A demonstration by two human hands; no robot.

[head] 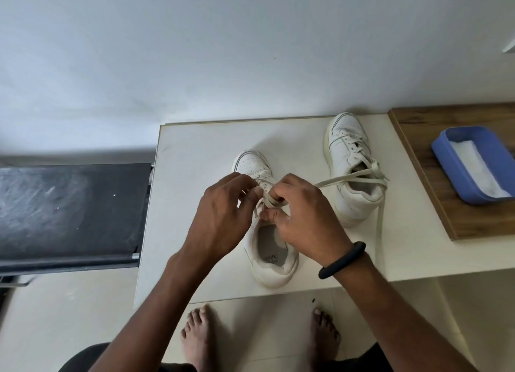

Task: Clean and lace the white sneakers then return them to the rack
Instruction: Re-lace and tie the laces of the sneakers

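Note:
Two white sneakers stand on a white table (pixel 195 148), toes pointing away from me. The near sneaker (pixel 269 253) is in the middle, and both my hands are over its tongue. My left hand (pixel 223 215) pinches the lace at the eyelets. My right hand (pixel 303 215) pinches the same cream lace (pixel 351 178), whose long free end runs right across the second sneaker (pixel 348 160) and drops along that shoe's right side. The second sneaker is laced and stands at the back right.
A blue tray (pixel 443 154) holding a white cloth (pixel 479 173) lies on a wooden board (pixel 418 137) at the right. A dark grey surface (pixel 69 212) sits left of the table. My bare feet (pixel 198 335) stand on the tiled floor below the table's front edge.

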